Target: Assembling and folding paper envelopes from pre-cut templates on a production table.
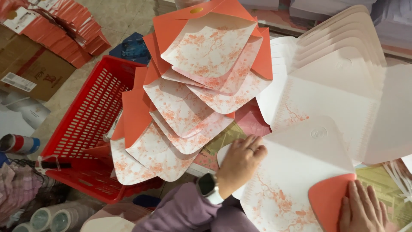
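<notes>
both hands lie flat: left hand (240,161) steadies the white flowered paper envelope (292,180), right hand (360,210) probably presses its orange flap (328,204); press evenly.

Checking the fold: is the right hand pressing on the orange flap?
Yes, the right hand lies flat on the orange flap of the envelope.

Small packing or paper-goods workshop, hand assembly of envelopes. Evidence: fanned stack of unfolded orange-and-floral envelopes (189,99) at centre; white envelope blanks (339,56) piled at 2 o'clock; red plastic crate (92,116) at 9 o'clock on tiled floor (116,17); bundled red packets (64,30) at 11 o'clock atop cardboard box (34,71); tape rolls (47,217) at 7 o'clock. Work surface crowded, stock in bulk.
</notes>
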